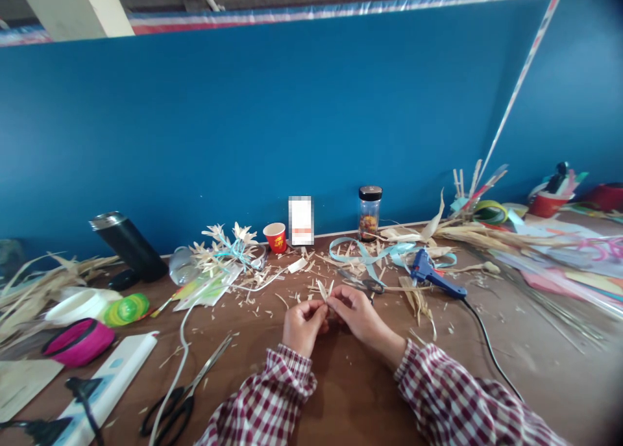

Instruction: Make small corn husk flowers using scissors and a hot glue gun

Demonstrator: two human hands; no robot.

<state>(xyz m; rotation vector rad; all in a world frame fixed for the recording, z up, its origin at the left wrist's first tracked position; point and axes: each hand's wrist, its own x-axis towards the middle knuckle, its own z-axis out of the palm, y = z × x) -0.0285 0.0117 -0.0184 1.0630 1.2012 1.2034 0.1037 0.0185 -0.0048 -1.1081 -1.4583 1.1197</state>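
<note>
My left hand point(302, 327) and my right hand point(359, 316) meet above the brown table, their fingertips pinched together. Between them stand small pale pieces of dried husk point(324, 291), pointed like petals and spread in a V at the top. The fingers hide the lower part of these pieces. Just beyond my right hand lie small scissors point(372, 285), partly among husk scraps. A blue glue gun point(435, 274) rests farther right. Left of the hands are larger black-handled scissors point(187, 391). A bunch of finished-looking husk flowers point(228, 246) with light blue ties sits at the back left.
Along the blue partition point(302, 121) stand a red paper cup point(275, 238), a lidded glass jar point(370, 215) and a leaning black flask point(129, 246). A white power strip point(114, 374) and its cord lie left. Dried husks point(506, 238) and a glue gun cable point(491, 348) occupy the right.
</note>
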